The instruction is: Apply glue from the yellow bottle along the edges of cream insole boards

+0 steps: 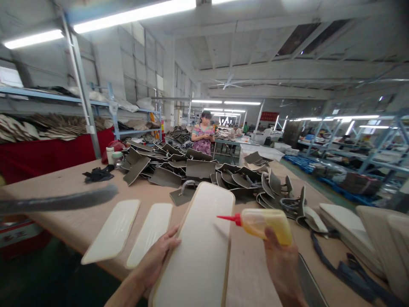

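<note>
A long white panel (198,238) with rounded corners is tilted up in front of me. My left hand (162,247) grips its left edge, thumb over the face. In my right hand (283,264) is a clear squeeze bottle (266,222) of yellow liquid, lying nearly level. Its red nozzle (228,218) points left over the panel's upper right part; whether the tip touches the surface I cannot tell. Two more white panels, one farther left (111,230) and one nearer (151,232), lie flat on the table to the left.
Dark grey panels (200,169), some with handles, are heaped across the back of the table (64,187). White panels (348,226) are stacked at the right, near dark strips (338,264). A blurred grey strip (60,200) juts in from the left. Another person (203,134) stands beyond the heap.
</note>
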{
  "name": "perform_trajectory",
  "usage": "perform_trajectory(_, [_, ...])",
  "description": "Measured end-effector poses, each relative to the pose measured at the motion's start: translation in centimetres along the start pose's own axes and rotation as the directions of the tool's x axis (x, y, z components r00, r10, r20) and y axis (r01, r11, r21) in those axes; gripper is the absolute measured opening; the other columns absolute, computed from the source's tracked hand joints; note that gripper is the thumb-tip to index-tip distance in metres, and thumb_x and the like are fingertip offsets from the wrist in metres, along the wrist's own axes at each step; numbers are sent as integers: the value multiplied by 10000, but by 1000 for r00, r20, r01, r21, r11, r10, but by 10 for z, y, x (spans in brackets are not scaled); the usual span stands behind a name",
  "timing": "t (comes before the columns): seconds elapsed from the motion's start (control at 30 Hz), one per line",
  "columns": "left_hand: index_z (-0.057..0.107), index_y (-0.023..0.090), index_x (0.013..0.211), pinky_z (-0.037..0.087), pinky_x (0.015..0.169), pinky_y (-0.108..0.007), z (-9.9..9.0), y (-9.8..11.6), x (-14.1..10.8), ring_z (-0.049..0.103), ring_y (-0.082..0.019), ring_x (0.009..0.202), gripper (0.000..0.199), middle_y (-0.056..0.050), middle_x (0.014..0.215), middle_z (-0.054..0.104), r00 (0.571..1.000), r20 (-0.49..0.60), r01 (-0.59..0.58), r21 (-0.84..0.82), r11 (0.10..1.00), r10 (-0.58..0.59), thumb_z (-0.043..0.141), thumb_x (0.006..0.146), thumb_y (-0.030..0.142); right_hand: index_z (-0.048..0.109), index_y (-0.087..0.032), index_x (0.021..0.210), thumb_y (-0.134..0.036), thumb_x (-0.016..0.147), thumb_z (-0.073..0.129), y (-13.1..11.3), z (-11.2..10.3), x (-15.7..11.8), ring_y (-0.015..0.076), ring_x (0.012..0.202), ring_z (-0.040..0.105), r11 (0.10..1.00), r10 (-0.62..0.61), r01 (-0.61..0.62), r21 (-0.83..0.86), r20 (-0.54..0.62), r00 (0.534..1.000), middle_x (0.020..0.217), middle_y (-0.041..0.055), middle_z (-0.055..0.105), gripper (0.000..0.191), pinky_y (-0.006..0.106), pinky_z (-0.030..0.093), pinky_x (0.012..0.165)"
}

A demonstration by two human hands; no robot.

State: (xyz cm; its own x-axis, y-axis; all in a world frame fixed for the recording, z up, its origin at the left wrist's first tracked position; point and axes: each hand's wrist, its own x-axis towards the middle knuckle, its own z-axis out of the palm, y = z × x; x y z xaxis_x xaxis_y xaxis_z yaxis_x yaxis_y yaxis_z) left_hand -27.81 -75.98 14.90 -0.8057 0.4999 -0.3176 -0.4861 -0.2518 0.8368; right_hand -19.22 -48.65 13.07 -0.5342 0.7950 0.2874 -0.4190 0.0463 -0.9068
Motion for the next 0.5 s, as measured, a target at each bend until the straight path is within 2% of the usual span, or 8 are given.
perform_trajectory(0.07, [334, 221, 1401, 519, 637, -282, 3, -2, -2, 674, -201, 735, 820, -42, 1006, 712, 1000, 5, -11, -25, 1000, 11, 663, 650, 203, 594, -167, 1053, -488, 641, 750, -2, 1, 2, 168, 742, 572, 999, 36, -36, 37, 7, 999, 862, 23, 638, 545, 275, 483, 677])
perform_trajectory(0.2, [341, 216, 1398, 499, 590, -272, -4, -7, 0, 670, -209, 728, 842, -52, 994, 712, 1000, -10, -20, -64, 998, 19, 662, 620, 222, 598, -140, 1090, -576, 562, 759, 11, -8, -41, 227, 707, 613, 986, 157, -142, -92, 190, 969, 825, 58, 680, 704, 308, 511, 629])
perform_trajectory(0.27, [346, 214, 1393, 500, 583, -273, -5, -11, -1, 669, -206, 707, 831, -48, 960, 717, 1000, -19, -15, -60, 998, 14, 660, 624, 221, 573, -144, 1141, -592, 551, 756, 10, -8, -49, 233, 718, 620, 986, 147, -125, -107, 235, 961, 834, 58, 681, 763, 307, 518, 634])
perform_trajectory(0.33, [363, 202, 1381, 506, 580, -271, -1, -14, -5, 668, -201, 683, 795, -37, 886, 721, 1000, -21, -16, -38, 999, 15, 651, 641, 204, 525, -157, 1208, -563, 579, 755, 1, 2, -34, 221, 774, 613, 992, 86, -66, -111, 189, 978, 909, 56, 669, 783, 298, 513, 680])
perform_trajectory(0.43, [375, 185, 1372, 517, 583, -265, 9, -16, -12, 667, -195, 667, 747, -16, 780, 713, 999, -42, -11, -3, 1000, 10, 630, 669, 177, 456, -173, 1278, -532, 621, 743, -12, 24, 4, 196, 863, 589, 999, -21, 23, -46, 49, 999, 1008, 51, 631, 802, 299, 489, 784])
perform_trajectory(0.5, [378, 182, 1367, 524, 591, -265, 12, -17, -13, 667, -193, 670, 730, -9, 762, 708, 997, -75, -13, -8, 1000, 12, 619, 679, 175, 453, -162, 1277, -539, 624, 739, -10, 32, 11, 199, 879, 593, 999, -14, 17, -44, 71, 997, 1022, 62, 629, 807, 309, 487, 806])
